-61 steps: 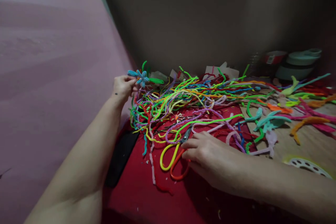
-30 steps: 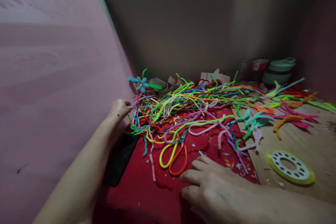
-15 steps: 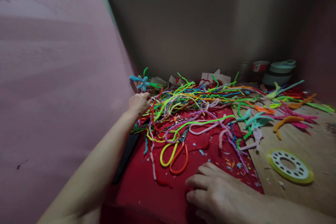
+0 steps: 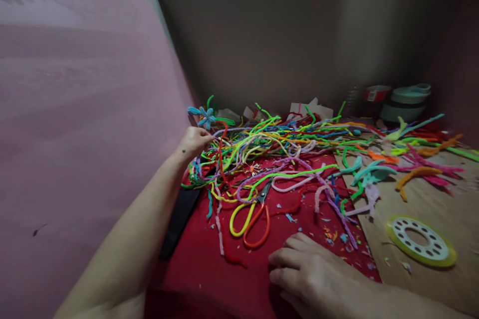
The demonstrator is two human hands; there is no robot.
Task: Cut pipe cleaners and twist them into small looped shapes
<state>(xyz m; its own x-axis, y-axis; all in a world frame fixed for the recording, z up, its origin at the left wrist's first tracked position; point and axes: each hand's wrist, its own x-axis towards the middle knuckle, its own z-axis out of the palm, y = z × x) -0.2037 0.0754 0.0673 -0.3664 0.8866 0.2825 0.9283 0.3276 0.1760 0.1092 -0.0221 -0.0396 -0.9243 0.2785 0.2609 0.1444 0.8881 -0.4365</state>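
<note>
My left hand [image 4: 194,140] reaches into the left edge of a tangled pile of coloured pipe cleaners [image 4: 269,147], its fingers pinched on a red pipe cleaner [image 4: 221,154] that arcs up out of the heap. Just behind the hand stands a blue pipe-cleaner flower [image 4: 205,115]. My right hand [image 4: 307,271] rests flat on the red cloth [image 4: 232,274] near the front, fingers slightly apart, holding nothing. Scissors with a yellow and an orange handle [image 4: 250,219] lie on the cloth just beyond it.
A pink wall runs along the left and a grey wall at the back. On the bare wooden tabletop [image 4: 441,199] to the right lie a yellow-green perforated disc [image 4: 421,239] and more pipe cleaners. Bowls and a tape roll [image 4: 406,99] stand at the back right. A black flat object [image 4: 181,219] lies by the cloth's left edge.
My left hand let go of the blue flower, dropped low, then moved into the pile and pinched a red pipe cleaner. My right hand drew back from the scissors toward me.
</note>
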